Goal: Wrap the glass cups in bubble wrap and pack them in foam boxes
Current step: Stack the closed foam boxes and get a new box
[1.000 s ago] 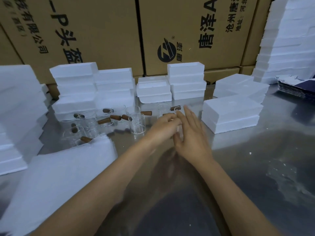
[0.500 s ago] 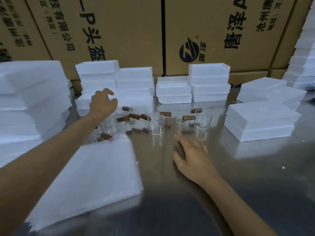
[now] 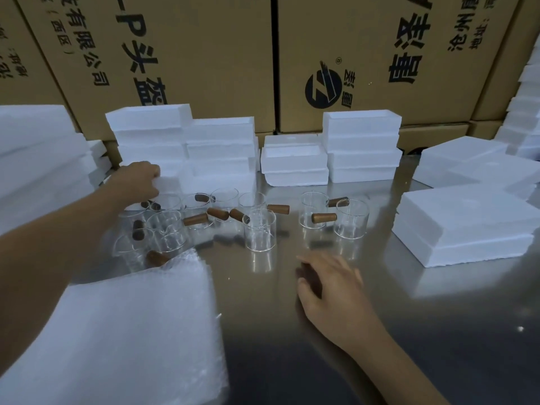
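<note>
Glossy metal table (image 3: 438, 331), clear glass cups (image 3: 260, 229)

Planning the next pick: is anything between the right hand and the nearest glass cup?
Nothing visible: bare metal table separates the right hand from the clear glass cup with the brown wooden handle.

The shiny metal table (image 3: 409, 331) carries glass cups (image 3: 260, 229) with wooden handles, stacked foam boxes (image 3: 464, 226) and bubble wrap sheets (image 3: 131, 331).
</note>
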